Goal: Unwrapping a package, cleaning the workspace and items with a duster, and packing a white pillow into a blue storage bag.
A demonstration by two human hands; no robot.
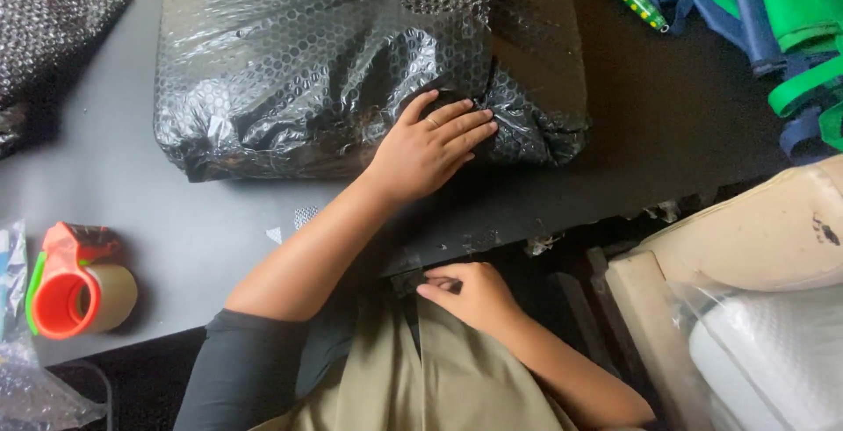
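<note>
Head view shows a grey counter (176,229) with a large parcel (351,62) wrapped in black bubble wrap, lying at the far middle. The left hand (430,146) rests flat on the near right part of the parcel. Its fingers (465,124) are stretched out, close together, and press on the wrap; they grip nothing. A thin ring sits on one of them.

The right hand (470,295) is below the near edge of the counter, at the waist of the person, over olive cloth (439,378). Its fingers (439,289) are curled and pinch something small and dark at the counter edge; what it is, I cannot tell.

On the left, near the edge, lies a tape dispenser (75,286), orange and red with a green part, holding a roll of brown tape. Clear bubble wrap (35,396) lies at the near left corner. More black bubble wrap (53,18) is at the far left. At the far right there are green and blue fabrics (781,18). A beige chair (746,247) stands at the near right, with clear plastic over it.
</note>
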